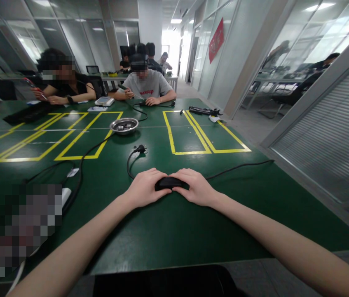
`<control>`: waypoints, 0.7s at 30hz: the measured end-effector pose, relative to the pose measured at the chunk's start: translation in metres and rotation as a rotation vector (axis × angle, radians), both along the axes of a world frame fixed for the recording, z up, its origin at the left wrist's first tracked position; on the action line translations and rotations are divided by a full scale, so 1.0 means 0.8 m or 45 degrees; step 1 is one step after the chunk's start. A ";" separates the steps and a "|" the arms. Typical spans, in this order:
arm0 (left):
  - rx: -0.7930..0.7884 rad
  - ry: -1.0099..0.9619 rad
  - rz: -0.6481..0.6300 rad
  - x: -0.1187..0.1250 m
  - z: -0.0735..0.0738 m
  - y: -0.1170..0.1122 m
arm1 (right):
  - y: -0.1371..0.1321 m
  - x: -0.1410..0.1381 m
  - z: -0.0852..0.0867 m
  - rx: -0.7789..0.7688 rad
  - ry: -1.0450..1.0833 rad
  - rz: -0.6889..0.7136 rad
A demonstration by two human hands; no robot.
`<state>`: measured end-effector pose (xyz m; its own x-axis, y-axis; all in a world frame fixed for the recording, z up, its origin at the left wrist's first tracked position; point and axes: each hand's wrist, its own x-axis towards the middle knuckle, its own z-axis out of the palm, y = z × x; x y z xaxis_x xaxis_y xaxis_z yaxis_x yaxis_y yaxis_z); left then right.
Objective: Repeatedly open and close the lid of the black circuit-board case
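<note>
Both my hands rest on the green table (168,222), closed round a small black object (167,182) that lies between them. My left hand (145,189) grips its left end and my right hand (194,187) covers its right end. A black cable (239,167) runs from under my right hand off to the right. Another black cord with a plug (139,149) curls just beyond my hands. Most of the black object is hidden by my fingers.
A round metal bowl (124,125) holding small metal parts sits further back. Yellow taped rectangles (193,136) mark the table. A black tool (203,110) lies at the far right. Two people work at the far side. A power strip (64,196) with cables lies to the left.
</note>
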<state>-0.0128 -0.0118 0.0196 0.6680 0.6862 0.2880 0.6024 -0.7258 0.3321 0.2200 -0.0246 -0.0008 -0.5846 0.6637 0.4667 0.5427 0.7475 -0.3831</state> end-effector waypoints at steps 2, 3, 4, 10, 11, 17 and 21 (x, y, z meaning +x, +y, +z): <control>0.007 0.038 -0.009 0.000 0.002 0.000 | 0.000 0.000 0.001 0.017 -0.021 0.040; 0.007 0.053 -0.017 0.000 0.003 0.000 | 0.000 0.000 0.001 0.016 -0.023 0.066; 0.006 0.059 -0.022 0.000 0.004 0.000 | 0.000 0.000 0.001 0.011 -0.020 0.087; -0.016 0.059 -0.010 -0.003 0.008 0.000 | 0.002 0.004 0.003 -0.082 0.001 0.103; -0.026 0.072 -0.016 -0.004 0.009 0.000 | 0.002 0.005 0.004 -0.093 -0.006 0.113; -0.173 0.087 0.062 0.001 0.010 -0.001 | -0.002 0.008 0.011 0.074 -0.169 0.203; -0.362 0.020 0.073 0.001 0.009 0.001 | -0.003 0.004 0.009 0.207 -0.315 0.196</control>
<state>-0.0120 -0.0109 0.0266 0.6288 0.7745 0.0684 0.6465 -0.5697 0.5075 0.2230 -0.0272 0.0068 -0.7812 0.4872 0.3904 0.4803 0.8685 -0.1228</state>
